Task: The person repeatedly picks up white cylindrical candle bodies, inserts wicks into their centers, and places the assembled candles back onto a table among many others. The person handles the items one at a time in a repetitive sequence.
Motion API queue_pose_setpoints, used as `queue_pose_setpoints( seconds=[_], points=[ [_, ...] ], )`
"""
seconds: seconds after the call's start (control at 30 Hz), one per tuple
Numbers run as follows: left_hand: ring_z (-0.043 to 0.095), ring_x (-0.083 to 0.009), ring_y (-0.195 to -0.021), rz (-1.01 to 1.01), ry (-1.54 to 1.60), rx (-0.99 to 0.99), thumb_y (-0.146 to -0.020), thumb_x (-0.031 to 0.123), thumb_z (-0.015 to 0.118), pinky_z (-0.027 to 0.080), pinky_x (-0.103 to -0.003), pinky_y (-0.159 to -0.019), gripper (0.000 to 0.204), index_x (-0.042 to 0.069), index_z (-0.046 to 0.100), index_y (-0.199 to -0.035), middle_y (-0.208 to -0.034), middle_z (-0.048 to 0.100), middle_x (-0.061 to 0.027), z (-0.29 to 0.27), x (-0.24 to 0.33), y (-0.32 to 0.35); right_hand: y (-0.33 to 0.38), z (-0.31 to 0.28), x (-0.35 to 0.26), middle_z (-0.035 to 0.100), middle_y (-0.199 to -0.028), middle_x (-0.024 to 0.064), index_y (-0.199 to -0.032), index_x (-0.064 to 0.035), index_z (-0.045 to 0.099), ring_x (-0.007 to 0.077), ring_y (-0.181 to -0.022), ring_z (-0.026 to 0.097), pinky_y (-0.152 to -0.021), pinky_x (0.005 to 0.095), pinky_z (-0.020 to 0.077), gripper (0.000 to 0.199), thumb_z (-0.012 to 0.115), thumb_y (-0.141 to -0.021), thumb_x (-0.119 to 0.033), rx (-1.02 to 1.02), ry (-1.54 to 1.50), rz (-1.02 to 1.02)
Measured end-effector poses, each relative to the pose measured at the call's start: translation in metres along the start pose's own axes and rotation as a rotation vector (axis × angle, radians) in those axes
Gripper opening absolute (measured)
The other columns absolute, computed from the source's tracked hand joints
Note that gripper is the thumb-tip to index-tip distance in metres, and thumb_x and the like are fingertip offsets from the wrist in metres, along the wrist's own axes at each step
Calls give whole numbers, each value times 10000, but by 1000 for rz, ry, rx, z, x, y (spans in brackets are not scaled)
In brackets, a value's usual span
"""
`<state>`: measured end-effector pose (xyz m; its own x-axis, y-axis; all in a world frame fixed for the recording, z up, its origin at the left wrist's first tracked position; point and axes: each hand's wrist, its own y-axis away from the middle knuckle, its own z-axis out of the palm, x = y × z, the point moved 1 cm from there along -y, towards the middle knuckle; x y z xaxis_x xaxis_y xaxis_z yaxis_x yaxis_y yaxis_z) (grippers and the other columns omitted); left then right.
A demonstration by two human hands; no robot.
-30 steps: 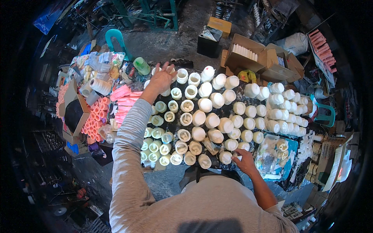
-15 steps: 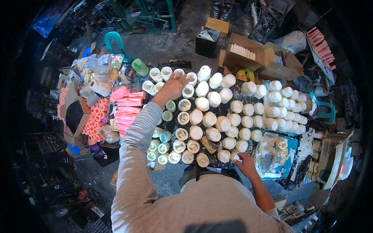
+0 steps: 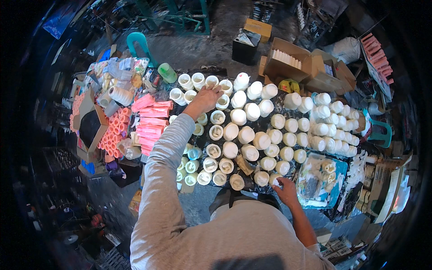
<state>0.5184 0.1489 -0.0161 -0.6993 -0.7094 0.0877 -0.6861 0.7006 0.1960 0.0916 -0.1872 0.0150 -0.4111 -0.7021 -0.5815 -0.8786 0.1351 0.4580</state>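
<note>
Rows of white cylindrical cups cover the dark table; the left ones stand with hollow openings up, while many at centre and right look full, topped with white. Over the far left rows is my left hand (image 3: 206, 100), palm down, fingers curled onto a cup beneath it, which it mostly hides. Just beyond its fingertips stands a hollow cup (image 3: 212, 82), with another hollow cup (image 3: 226, 86) to the right. At the near edge my right hand (image 3: 286, 191) rests with thumb and fingers apart, fingertips touching the side of a pale cup (image 3: 275, 179).
Pink bundles (image 3: 151, 123) and pink tubes (image 3: 116, 135) lie at the left, beside a green cup (image 3: 167, 73). A teal tray (image 3: 339, 180) with white scraps lies right of my right hand. Cardboard boxes (image 3: 288, 63) stand behind the table; a teal chair (image 3: 140, 47) is at far left.
The whole view has shifted slightly, moving the table rightward in the picture. My left hand's fingers have drawn back a little from the far cup and curled more. My right hand stays beside its cup.
</note>
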Motion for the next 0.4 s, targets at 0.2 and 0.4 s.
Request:
queue_pose_setpoints(
  seconds=[0.2,0.4],
  points=[
    [504,-328,-1449,-3,1,63,-977,110,562,445,-560,-1141,452,120,633,-1423,-1595,502,-103,11,-3,5,0,6,-1,752,-1095,230,-1209,46,708,335,-983,751,-882,438,593,467,849,-859,-229,14,-53,-3],
    [390,-326,-1548,-49,7,-21,-1002,126,546,395,-597,-1190,493,147,580,-1493,-1685,409,-66,14,-3,-3,-53,1,-44,740,-1203,212,-1277,6,689,315,-1076,737,-977,461,559,459,791,-920,-264,0,151,-210]
  ],
)
